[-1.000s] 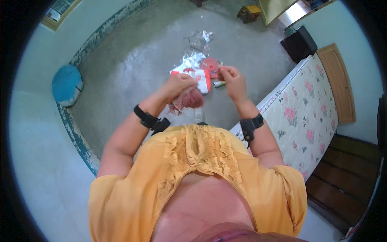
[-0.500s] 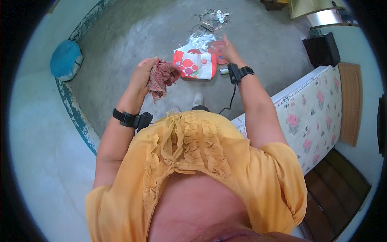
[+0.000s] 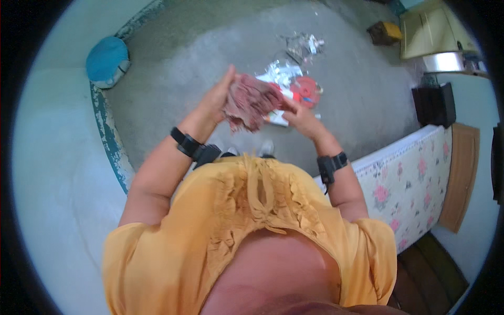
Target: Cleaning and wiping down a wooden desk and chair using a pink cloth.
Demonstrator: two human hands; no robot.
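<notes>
- Left hand (image 3: 216, 100) and right hand (image 3: 300, 118) grip a crumpled reddish cloth (image 3: 251, 102) between them.
- Shiny wrappers (image 3: 286, 71) lie on the grey floor (image 3: 173, 68) beyond.
- A floral mattress (image 3: 409, 184) lies to the right.

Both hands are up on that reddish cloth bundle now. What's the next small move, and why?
Probably draw the hands apart to open the crumpled reddish-pink cloth: it hangs bunched between the left hand and right hand, above the red-and-white packet on the grey floor.
</notes>
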